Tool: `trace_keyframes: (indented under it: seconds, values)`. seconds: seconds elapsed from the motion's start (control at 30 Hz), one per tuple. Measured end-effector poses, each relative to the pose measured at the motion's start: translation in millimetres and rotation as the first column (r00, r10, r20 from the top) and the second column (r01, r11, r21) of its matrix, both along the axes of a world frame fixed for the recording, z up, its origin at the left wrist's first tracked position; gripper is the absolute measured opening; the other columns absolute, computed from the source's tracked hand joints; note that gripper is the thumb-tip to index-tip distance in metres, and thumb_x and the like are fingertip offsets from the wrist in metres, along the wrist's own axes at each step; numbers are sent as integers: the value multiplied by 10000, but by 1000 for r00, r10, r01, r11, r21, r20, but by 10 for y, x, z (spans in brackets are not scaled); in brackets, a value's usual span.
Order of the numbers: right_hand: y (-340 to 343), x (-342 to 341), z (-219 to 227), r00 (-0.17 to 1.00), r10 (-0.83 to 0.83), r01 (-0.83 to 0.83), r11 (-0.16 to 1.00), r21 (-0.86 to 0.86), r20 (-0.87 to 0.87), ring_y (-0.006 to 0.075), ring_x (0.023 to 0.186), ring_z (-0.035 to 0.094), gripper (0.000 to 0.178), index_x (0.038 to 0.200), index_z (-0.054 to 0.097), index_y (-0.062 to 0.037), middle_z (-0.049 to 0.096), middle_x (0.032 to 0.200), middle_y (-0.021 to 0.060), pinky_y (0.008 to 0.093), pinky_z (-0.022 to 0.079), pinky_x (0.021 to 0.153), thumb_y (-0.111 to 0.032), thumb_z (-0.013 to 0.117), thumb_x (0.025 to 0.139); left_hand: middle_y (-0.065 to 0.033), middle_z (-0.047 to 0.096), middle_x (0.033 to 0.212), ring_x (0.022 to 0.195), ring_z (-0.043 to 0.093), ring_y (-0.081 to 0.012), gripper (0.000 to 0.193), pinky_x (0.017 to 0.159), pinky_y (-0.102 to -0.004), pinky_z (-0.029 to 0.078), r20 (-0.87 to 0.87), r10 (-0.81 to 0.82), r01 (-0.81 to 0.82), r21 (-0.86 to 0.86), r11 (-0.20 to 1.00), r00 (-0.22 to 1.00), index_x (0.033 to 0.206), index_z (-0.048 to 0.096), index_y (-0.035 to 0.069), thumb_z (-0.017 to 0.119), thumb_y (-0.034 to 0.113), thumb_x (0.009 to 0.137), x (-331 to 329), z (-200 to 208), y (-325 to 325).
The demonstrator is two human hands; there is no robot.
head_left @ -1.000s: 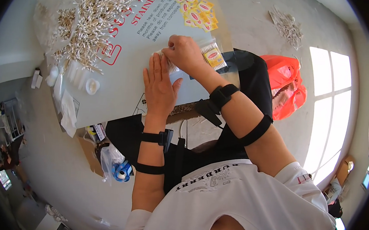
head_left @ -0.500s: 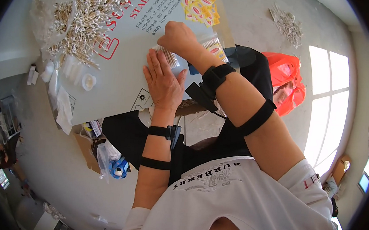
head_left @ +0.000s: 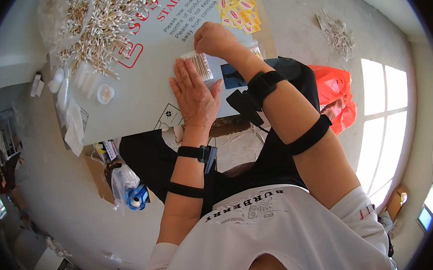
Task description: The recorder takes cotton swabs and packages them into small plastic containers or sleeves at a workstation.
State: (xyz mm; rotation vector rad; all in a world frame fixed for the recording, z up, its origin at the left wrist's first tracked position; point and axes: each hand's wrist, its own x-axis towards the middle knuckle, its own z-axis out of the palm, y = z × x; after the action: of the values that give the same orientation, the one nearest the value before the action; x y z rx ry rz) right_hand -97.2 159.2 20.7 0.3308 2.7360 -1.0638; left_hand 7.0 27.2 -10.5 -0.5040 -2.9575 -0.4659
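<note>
A small clear bag of cotton swabs (head_left: 200, 66) lies on the grey printed table top (head_left: 143, 100). My left hand (head_left: 196, 96) rests flat at its left side, fingers stretched out over the edge and the thumb apart. Just beyond, my right hand (head_left: 215, 39) is closed, its curled fingertips at the far edge of the bag; the knuckles partly hide the grip. Under my right forearm, another packet (head_left: 256, 50) shows only in part. Yellow printed cards (head_left: 240, 11) are spread past my right hand.
A big heap of loose cotton swabs (head_left: 103, 27) covers the far left, with clear plastic around it. Near it stand a small round white container (head_left: 105, 94) and a white tissue (head_left: 75, 125). A red plastic bag (head_left: 332, 95) and scattered swabs (head_left: 335, 34) lie right of the table.
My right hand has shifted slightly right and away along the far edge of the bag. My left hand has moved a little right, and more of the bag shows.
</note>
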Motion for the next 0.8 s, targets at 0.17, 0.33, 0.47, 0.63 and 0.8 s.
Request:
trace_keyframes:
  seconds: [0.17, 0.33, 0.47, 0.63, 0.8]
  values:
    - [8, -49, 66, 985, 139, -137, 990, -30, 103, 320, 922, 674, 218, 897, 742, -156, 711, 930, 119, 386, 549, 771, -143, 594, 737, -278, 232, 1521, 1423, 240, -393, 927, 1142, -528, 198, -9, 3, -3, 4, 1000, 1000, 1463, 200, -49, 683, 431, 835, 2, 8, -4]
    - [-13, -50, -61, 988, 155, -154, 985, -77, 7, 300, 857, 674, 160, 811, 737, -141, 711, 876, 87, 382, 543, 726, -144, 606, 720, -277, 232, 1522, 1424, 240, -389, 925, 1142, -530, 198, -2, 10, -10, 4, 1000, 1000, 1464, 197, -48, 682, 429, 837, -1, 8, 1]
    - [117, -112, -166, 948, 314, -318, 935, -157, -55, 265, 820, 671, 117, 780, 731, -149, 704, 825, 52, 371, 533, 683, -155, 647, 699, -276, 234, 1522, 1424, 241, -388, 924, 1140, -539, 194, -10, 21, -21, 9, 1000, 1000, 1466, 195, -45, 682, 424, 837, -6, 20, 34]
    - [28, -51, -93, 943, 327, -331, 942, -61, -57, 246, 849, 670, 115, 783, 730, -159, 701, 815, 36, 366, 532, 685, -159, 665, 688, -275, 238, 1517, 1422, 238, -395, 909, 1137, -542, 196, -5, 45, -45, -1, 999, 999, 1462, 202, -45, 677, 422, 844, 10, 24, 33]
    - [-15, -7, -21, 959, 282, -283, 959, -33, -36, 264, 852, 672, 133, 789, 728, -144, 702, 813, 54, 380, 535, 704, -171, 667, 674, -261, 276, 1499, 1411, 251, -405, 850, 1127, -550, 213, -59, 83, -78, 81, 994, 995, 1436, 249, -55, 665, 407, 855, 50, 12, 18]
